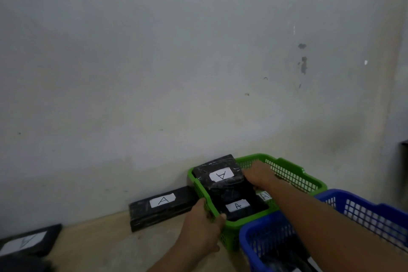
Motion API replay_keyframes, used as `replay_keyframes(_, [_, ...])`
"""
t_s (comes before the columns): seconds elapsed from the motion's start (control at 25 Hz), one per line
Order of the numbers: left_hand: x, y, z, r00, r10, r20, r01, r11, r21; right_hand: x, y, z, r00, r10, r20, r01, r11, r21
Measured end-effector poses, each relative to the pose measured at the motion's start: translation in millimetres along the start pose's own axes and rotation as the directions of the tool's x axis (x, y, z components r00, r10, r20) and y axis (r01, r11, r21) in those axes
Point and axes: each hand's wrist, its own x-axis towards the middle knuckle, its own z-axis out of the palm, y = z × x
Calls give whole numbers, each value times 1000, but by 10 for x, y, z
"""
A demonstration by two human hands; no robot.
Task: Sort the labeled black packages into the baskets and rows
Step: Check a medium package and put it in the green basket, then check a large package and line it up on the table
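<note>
Green basket [293, 174] steadied by left hand [202, 227], fingers curled over near rim. Beyond, top package [220, 172] (label A) pinched at edge by right hand [260, 175], laid onto packages inside basket.

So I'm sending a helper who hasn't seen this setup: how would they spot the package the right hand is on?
Find the green basket against the wall, behind the blue basket. The package sits at its far left end, tilted up over the rim, with the right hand on its side. Unlike the package lying lower in the basket, its white A label reads upside down.
</note>
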Motion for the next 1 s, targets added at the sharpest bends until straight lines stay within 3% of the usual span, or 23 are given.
replay_keyframes(0.16, [-3, -67, 10, 997, 71, -34, -64, 982, 178, -178, 87, -165, 990, -36, 135, 22, 994, 105])
replay_keyframes(0.36, [-245, -37, -155, 993, 72, -95, -46, 965, 258, -659, -123, -499, 982, -149, 117, 148, 989, 13])
replay_keyframes(0.44, [-427, -1, -347, 989, 96, -108, -56, 943, 329, -910, -313, -586, 961, -215, 171, 225, 973, -42])
replay_keyframes(0.76, [-1424, -85, -1550, 961, 165, -221, -30, 858, 513, -2069, -1204, -433, 803, -411, 433, 506, 852, -131])
replay_keyframes(1.0, [-2295, -394, -2607, 919, 130, -371, 125, 797, 590, -2991, -1842, 292, 624, -506, 596, 640, 769, -17])
